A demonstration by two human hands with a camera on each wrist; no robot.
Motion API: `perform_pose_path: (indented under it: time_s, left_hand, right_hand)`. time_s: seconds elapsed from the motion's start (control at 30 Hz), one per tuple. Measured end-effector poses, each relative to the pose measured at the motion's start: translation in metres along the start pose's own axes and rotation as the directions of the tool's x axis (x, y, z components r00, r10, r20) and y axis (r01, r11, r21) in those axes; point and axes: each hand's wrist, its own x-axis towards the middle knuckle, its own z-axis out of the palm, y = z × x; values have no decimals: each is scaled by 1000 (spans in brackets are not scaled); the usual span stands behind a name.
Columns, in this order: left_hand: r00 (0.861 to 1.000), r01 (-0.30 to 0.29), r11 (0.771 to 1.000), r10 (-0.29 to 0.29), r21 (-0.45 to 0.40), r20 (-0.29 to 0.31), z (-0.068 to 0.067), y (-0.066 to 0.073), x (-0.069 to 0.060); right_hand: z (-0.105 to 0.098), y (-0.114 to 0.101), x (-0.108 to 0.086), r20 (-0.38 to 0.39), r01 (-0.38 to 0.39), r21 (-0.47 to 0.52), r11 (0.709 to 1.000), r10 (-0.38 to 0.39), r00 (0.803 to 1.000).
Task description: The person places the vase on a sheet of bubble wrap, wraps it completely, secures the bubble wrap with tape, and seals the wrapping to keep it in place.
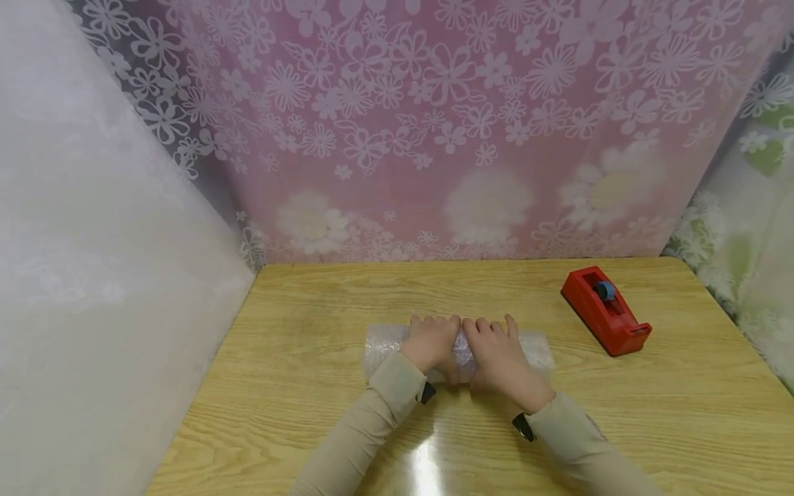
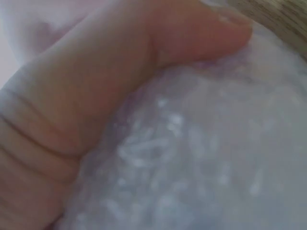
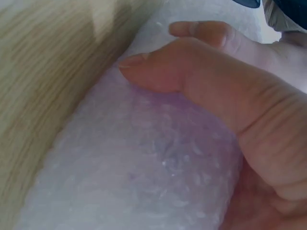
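Note:
A roll of clear bubble wrap lies crosswise on the table, with a faint purple tint showing through its middle. My left hand grips it just left of the middle, fingers over the far side and thumb on the near side. Close beside it, my right hand holds the roll right of the middle in the same way. Up close in the left wrist view, the thumb presses on the bubbly plastic. The right wrist view shows the other thumb against the wrap. Whatever lies inside is hidden.
A red tape dispenser with a small blue roll stands at the right of the wooden table. Flowered pink cloth hangs behind the table's back edge. Pale sheets hang along the left and right sides.

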Motion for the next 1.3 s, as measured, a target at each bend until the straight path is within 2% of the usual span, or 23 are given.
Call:
perform_pose_path:
  time_s: [0.2,0.43,0.6,0.93,1.13,1.3]
  left_hand:
    - [1000,11,999,-10,52,-21,1,1,0]
    - [999,23,998,-21,53,-34,5,2,3]
    - [998,17,998,-13,57,-68,7,1,4]
    - [991,4,997,6,71,-131,8,2,3]
    - [994,6,997,3,77,-113,8,4,2]
    - [994,6,997,3,81,-108,9,6,3]
  right_hand:
    - [-3,2,4,35,8,0,1000,-8,999]
    - [-4,7,9,56,27,-21,999,-26,998]
    - [-9,10,12,83,45,-19,999,-43,996]
    - [-15,21,24,179,48,75,996,-61,982]
    - [-15,27,27,205,78,109,991,-99,974]
    - [-17,33,30,256,74,179,981,-119,959]
